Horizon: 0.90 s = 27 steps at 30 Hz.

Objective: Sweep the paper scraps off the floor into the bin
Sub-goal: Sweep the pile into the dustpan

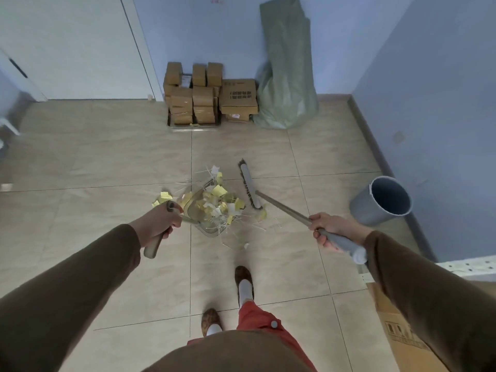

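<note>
My left hand (158, 224) grips the handle of a see-through dustpan (206, 218) that rests on the tiled floor. A heap of yellow and white paper scraps (220, 202) lies in and around the pan, with a few yellow scraps (162, 197) just left of it. My right hand (331, 230) holds the grey grip of a broom; its brush head (249, 185) stands on the floor just right of the heap. The grey bin (382, 201) stands open and tilted at the right, beside the wall.
Stacked cardboard boxes (209, 93) and a green sack (287, 76) stand against the far wall. A white door (72, 47) is at the back left. A flattened cardboard box (400, 334) lies at the lower right. My feet (243, 280) are behind the heap.
</note>
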### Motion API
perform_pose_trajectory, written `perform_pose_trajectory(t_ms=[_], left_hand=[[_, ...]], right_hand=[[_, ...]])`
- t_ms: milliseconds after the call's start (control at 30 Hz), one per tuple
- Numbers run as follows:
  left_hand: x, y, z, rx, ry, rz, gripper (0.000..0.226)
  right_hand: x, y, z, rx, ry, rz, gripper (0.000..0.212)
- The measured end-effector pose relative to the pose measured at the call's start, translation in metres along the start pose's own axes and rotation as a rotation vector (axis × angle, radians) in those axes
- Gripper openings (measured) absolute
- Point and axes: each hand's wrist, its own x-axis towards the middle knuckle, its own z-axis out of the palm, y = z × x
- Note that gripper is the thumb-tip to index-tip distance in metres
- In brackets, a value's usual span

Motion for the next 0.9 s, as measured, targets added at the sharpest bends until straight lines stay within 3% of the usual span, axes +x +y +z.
perform_pose_trajectory(t_ms=[100,267,533,900], left_hand=[[-0.007,0.012,0.002,0.036,-0.029,0.055,0.036],[-0.023,0.044,0.005,0.107,-0.092,0.149,0.035],[-0.042,0.123,0.031,0.161,-0.168,0.266,0.034],[-0.059,0.256,0.18,0.432,-0.175,0.473,0.029]], right_hand=[[-0.025,0.011,-0.007,0.16,-0.002,0.051,0.004],[-0.038,0.035,-0.006,0.533,-0.055,0.1,0.017],[-0.028,0.078,-0.009,0.752,-0.027,0.098,0.009],[-0.039,0.112,-0.075,0.995,-0.013,0.059,0.007]])
